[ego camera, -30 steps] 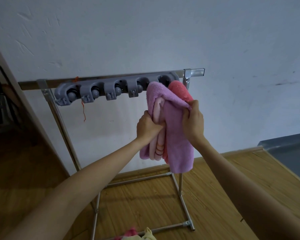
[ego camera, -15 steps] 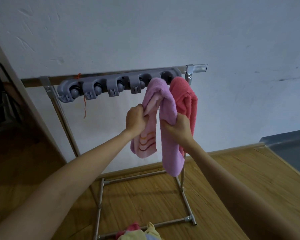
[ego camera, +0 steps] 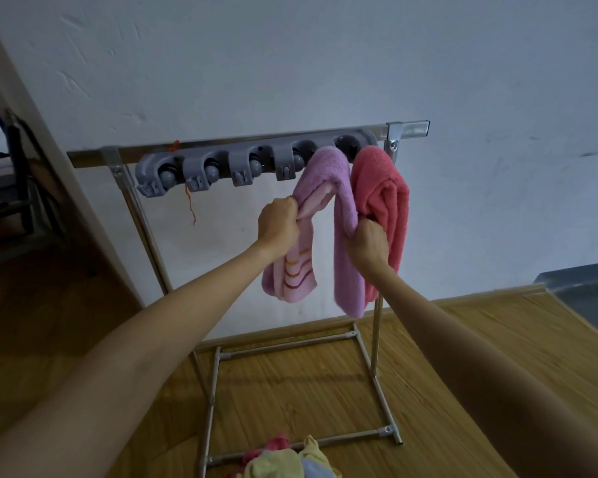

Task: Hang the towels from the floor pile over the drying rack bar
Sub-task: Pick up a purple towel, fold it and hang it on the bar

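A purple towel (ego camera: 330,174) with a pink striped underside hangs over the drying rack bar (ego camera: 221,148) near its right end. My left hand (ego camera: 279,222) grips its left part, and my right hand (ego camera: 368,244) grips its right hanging part, spreading the two apart. Right beside it a red towel (ego camera: 382,191) hangs bunched over the bar. The floor pile (ego camera: 283,460) of pink, yellow and pale blue towels lies at the rack's base, cut off by the bottom edge.
A grey plastic holder strip (ego camera: 218,167) with several clips is fixed along the bar. The metal rack frame (ego camera: 377,357) stands on a wooden floor against a white wall. A doorway opens at the left, a dark step (ego camera: 587,284) at the right.
My hands have moved apart and lower, pulling the purple towel's two halves open so the striped side shows. The red towel now hangs uncovered.
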